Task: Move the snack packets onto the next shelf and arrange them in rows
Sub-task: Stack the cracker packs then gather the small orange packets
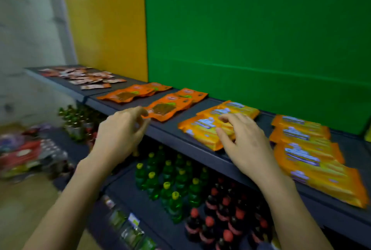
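A dark shelf (172, 129) runs from far left to near right at chest height. Small pale red packets (84, 78) lie scattered at its far left end. Two rows of orange packets (168, 105) lie in the middle. Yellow-orange biscuit packs (208, 127) sit right of them, and another row of the same packs (313, 157) lies further right. My left hand (122, 129) hovers at the shelf's front edge, its fingertips at the near corner of the orange packet row, fingers curled. My right hand (245, 143) rests with spread fingers on the biscuit packs.
A lower shelf holds green bottles (170, 181) and dark bottles with red caps (222, 215). Mixed packets (26, 153) lie piled at the left on a low surface. A yellow and green back panel (241, 48) stands behind the top shelf.
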`<state>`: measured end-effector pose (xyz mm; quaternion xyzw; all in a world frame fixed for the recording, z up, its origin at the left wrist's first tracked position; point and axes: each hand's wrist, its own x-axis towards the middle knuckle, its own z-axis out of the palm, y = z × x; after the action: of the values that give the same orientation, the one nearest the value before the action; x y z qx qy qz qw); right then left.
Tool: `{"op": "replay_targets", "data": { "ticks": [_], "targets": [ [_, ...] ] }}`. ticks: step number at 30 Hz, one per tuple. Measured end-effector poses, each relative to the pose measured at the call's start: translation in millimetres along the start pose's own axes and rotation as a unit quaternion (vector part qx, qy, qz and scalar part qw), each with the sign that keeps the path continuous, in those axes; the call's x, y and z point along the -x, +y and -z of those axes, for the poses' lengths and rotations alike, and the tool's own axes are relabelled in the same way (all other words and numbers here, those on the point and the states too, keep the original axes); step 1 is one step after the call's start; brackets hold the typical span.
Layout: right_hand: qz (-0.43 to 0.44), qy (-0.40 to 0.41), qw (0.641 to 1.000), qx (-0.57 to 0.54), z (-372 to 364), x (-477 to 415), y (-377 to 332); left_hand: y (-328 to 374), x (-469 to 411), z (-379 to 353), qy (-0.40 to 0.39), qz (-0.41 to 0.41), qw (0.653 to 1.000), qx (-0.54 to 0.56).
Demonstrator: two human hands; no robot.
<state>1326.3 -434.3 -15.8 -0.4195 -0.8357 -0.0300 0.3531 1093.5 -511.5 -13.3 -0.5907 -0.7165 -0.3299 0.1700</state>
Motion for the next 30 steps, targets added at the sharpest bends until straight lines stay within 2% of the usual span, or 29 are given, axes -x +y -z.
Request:
{"op": "replay_targets", "data": {
  "ticks": [6,13,21,24,30],
  "targets": [
    [0.1,-0.074,0.988,-0.091,-85,-25,-103,-152,75,52,0.001,0.151,0.98,-0.127],
    [0.111,-0.173,0.97,-0.132,-187,-25,-218,-284,148,105,-0.017,0.28,0.946,-0.164],
    [0.109,-0.227,0.954,-0.165,-276,-35,-325,-383,169,144,-0.003,0.319,0.925,-0.204],
    [0.107,-0.236,0.951,-0.166,-302,-52,-346,-413,165,150,0.005,0.317,0.926,-0.204],
    [0.079,-0.278,0.944,-0.158,-359,-82,-370,-485,158,136,-0.038,0.34,0.921,-0.186]
  ]
}}
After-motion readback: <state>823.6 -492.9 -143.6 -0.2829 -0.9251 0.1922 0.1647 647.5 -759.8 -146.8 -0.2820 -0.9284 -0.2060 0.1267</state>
